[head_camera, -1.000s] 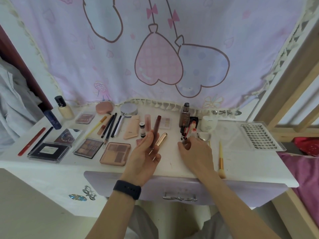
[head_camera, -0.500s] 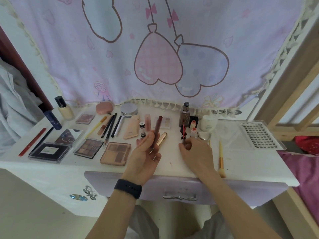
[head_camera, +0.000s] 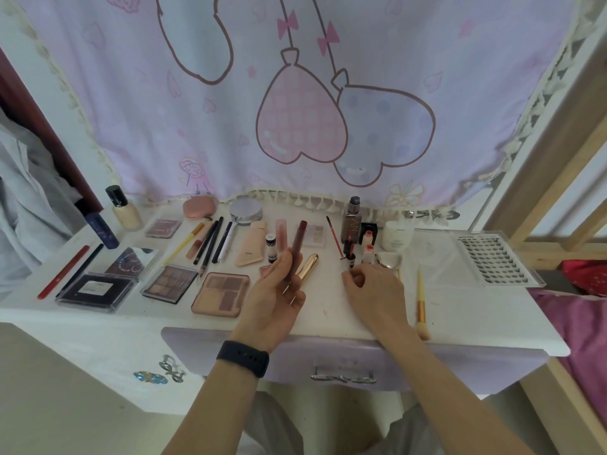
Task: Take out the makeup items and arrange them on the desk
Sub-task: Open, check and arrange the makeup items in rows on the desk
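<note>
Gripping slim tubes [head_camera: 297, 251] in left hand [head_camera: 276, 290]: light, stiff, slick; best pinched mid-barrel. Cannot tell hold of right hand [head_camera: 374, 287] near bottle [head_camera: 350, 259].

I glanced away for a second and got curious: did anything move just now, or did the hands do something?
The thin red stick by the right hand swung over: it leaned right, then stood upright, and now slants up and left. Whether the fingers still pinch its lower end is unclear. The left hand holds the dark red tube and gold tube as before; the rest stayed put.
</note>
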`<state>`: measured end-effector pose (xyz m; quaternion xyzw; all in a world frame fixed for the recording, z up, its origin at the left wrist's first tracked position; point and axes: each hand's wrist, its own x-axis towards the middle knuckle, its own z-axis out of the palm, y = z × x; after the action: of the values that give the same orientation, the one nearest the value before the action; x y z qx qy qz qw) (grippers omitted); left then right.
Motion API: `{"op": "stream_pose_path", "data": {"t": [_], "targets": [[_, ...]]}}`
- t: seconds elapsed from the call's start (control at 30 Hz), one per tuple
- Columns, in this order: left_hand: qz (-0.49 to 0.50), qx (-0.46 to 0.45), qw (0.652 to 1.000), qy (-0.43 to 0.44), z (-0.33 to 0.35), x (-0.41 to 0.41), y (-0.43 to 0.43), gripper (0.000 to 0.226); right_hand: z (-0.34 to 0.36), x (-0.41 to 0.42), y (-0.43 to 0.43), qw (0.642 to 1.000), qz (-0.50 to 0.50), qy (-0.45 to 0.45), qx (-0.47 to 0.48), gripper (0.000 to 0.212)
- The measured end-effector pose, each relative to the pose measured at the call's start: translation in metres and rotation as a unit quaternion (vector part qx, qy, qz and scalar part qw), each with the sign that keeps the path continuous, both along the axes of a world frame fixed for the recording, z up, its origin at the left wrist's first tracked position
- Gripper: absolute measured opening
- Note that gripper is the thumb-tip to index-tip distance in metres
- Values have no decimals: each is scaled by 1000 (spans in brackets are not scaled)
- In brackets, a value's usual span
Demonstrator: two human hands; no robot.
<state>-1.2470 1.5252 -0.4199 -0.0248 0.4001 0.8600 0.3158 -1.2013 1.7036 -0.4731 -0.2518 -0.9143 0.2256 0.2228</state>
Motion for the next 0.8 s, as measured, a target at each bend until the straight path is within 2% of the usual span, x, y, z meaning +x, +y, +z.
{"op": "stream_pose_path", "data": {"t": [0.3,0.43,0.6,0.8], "targets": [[25,44,998,-28,-1,-2,0,41,2,7,0,999,26,24,-34,20],[17,47,998,-30,-4,-6,4,28,14,16,-2,991,48,59,-113,12],[17,13,999,-28,2,-12,11,30,36,29,1,968,44,89,-230,1],[32,-4,999,-11,-1,-23,14,33,53,54,22,950,29,127,-285,12]]}}
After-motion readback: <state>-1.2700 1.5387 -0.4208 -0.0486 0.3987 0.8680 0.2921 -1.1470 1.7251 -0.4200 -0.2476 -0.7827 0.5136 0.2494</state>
